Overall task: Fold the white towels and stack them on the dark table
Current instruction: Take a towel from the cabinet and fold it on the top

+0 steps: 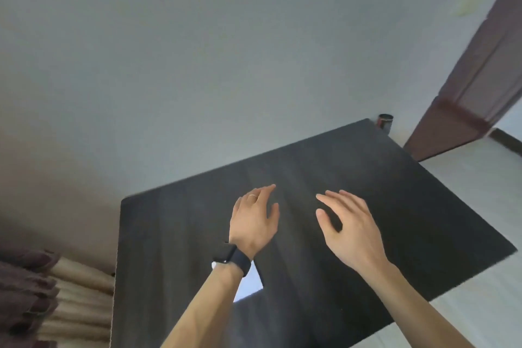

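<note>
The fingers (261, 195) of the left hand (254, 220) are spread loose and a little bent, and they hold nothing. One of them wears a thin ring (253, 196). The fingers (336, 200) of the right hand (350, 230) are also spread wide and empty, with the thumb sticking out toward the left hand. Both hands are palm down over the middle of the dark surface (423, 220), side by side with a gap between them. I cannot tell if the fingertips touch the top or just float above it. A dark shadow sits under the right thumb. On the left wrist there is a black watch (230, 258) with a black band. Both arms are bare and reach in from the bottom of the view. No towel is under the fingers or between the hands. The only white thing on the surface is a small bright patch (250, 284) closer to the person, just beside the left wrist and partly hidden by the left arm. It is too hidden to say if it is a towel or only a spot of light. Past the far corner of the surface stands a small dark can (384, 121). A brown door (480, 73) is at the right. At the lower left there are tan and purple curtains (56, 291). The wall behind is plain and pale.
</note>
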`<action>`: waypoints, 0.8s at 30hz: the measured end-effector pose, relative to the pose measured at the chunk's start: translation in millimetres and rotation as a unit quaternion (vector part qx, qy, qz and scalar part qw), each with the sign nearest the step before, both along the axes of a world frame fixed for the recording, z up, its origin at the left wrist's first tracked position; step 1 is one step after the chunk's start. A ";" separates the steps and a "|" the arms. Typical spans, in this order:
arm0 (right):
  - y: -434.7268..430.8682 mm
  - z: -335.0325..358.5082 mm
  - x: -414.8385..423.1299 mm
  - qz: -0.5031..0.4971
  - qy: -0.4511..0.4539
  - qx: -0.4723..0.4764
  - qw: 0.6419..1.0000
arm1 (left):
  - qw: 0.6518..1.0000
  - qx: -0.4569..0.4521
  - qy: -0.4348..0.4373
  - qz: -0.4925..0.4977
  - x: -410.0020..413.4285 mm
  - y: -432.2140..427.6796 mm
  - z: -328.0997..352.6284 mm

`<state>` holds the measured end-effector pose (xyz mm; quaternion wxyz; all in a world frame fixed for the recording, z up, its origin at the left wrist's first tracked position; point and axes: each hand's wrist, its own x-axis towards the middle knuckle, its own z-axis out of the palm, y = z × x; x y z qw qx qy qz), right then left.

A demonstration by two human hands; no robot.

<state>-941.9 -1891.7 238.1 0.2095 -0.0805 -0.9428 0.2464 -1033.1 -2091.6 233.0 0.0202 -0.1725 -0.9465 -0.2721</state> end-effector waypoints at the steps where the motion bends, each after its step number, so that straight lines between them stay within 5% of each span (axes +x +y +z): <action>1: 7.6 7.2 10.8 -0.023 0.008 0.007 1.000 | 0.999 0.006 0.016 -0.027 -1.9 12.9 8.6; 10: 84.4 69.8 166.5 -0.315 0.031 0.086 0.945 | 0.938 0.040 0.115 -0.324 57.9 176.3 73.3; 17: 128.8 115.6 343.5 -0.500 0.104 0.124 0.851 | 0.830 0.109 0.142 -0.528 218.5 309.5 133.0; 24: 174.0 147.6 514.4 -0.619 0.106 0.163 0.761 | 0.749 0.164 0.143 -0.626 389.3 402.0 181.5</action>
